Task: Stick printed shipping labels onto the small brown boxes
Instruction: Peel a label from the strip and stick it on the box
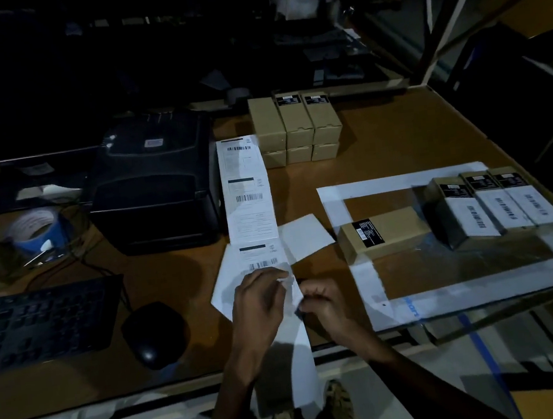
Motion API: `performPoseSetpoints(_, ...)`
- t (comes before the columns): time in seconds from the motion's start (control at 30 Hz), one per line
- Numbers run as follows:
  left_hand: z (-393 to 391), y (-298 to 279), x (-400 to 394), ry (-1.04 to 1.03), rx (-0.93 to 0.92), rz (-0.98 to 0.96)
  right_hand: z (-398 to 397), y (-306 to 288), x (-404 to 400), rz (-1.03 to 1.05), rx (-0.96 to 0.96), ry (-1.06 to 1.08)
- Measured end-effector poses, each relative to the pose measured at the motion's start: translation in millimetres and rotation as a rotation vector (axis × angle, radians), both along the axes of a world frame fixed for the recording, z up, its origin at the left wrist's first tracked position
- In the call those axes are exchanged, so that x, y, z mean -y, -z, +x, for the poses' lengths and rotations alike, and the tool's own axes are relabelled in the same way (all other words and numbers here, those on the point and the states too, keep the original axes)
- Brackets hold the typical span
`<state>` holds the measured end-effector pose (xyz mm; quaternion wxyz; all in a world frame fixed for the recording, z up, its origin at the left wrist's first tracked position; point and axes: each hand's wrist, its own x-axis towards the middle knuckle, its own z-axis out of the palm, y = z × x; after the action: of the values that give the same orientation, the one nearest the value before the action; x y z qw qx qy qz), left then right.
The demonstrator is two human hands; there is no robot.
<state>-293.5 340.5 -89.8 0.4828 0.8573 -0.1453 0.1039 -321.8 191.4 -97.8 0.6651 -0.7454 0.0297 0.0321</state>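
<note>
At lower centre, the left hand (258,301) and right hand (323,302) are pinching a label strip (249,191) on the worktop (398,140), three labelled boxes (495,205) sitting at right, one bare box (383,233) and the upper-centre stack (295,128) waiting.

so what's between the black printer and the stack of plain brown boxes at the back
In the head view, the strip of printed labels lies on the table between the printer and the stacked boxes, running toward the hands.
</note>
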Motion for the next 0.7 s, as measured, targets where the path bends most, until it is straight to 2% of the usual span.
performPoseSetpoints(0.13, 0, 5, -4, 0.065, -0.052, -0.019, 1, -3, 2, 0.136, -0.053, 0.099)
performPoseSetpoints(0.27, 1, 10, -4, 0.076, -0.087, 0.037, -9, 0, 5, 0.084, -0.090, 0.094)
performPoseSetpoints(0.43, 0, 10, -4, 0.102, -0.045, 0.064, -18, -2, 6, 0.092, -0.102, 0.085)
performPoseSetpoints(0.7, 2, 8, 0, 0.110, -0.014, 0.110, -21, -1, 2, 0.011, -0.001, 0.102)
